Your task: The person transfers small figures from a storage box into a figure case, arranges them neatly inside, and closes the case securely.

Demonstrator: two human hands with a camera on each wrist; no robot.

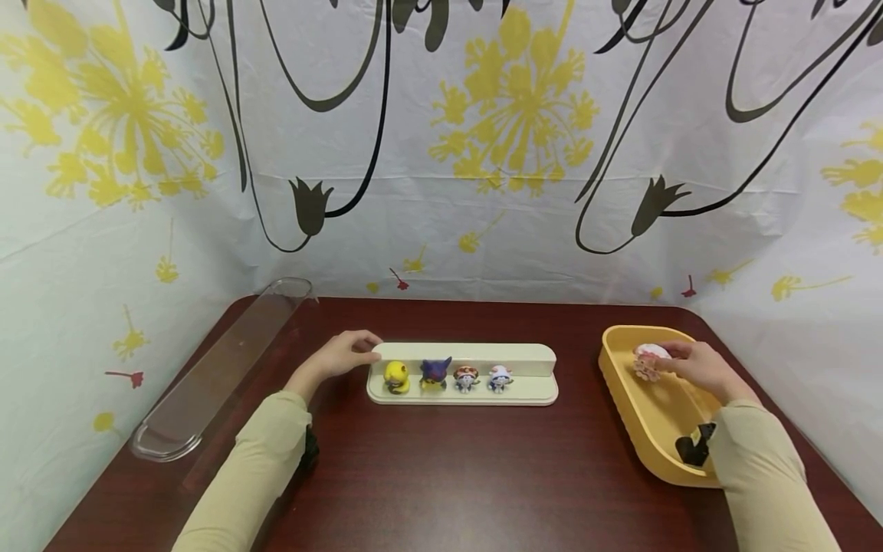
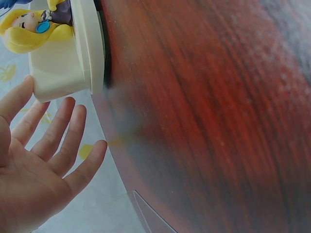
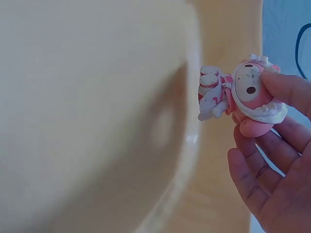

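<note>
left hand [image 1: 343, 354]: we spread fingers, tips touch stand [image 1: 527, 389] end | right hand [image 1: 698, 369]: we pinch pink figure [image 1: 649, 361] over yellow bin [image 1: 624, 402]

Colours on my table

My right hand [image 1: 697, 368] pinches a pink and white figure [image 3: 243, 99] with red stripes, over the yellow tub [image 1: 624, 399]. My left hand [image 1: 341, 354] touches the cream stand [image 1: 531, 391], which carries a yellow figure [image 1: 396, 376], a dark purple figure [image 1: 435, 372] and two small white figures with brown and blue touches [image 1: 482, 378]. The table [image 1: 455, 475] is dark red-brown wood grain. My sleeves [image 1: 255, 452] are pale khaki. The backdrop cloth [image 1: 441, 153] is white with yellow blooms and black stems.
</note>
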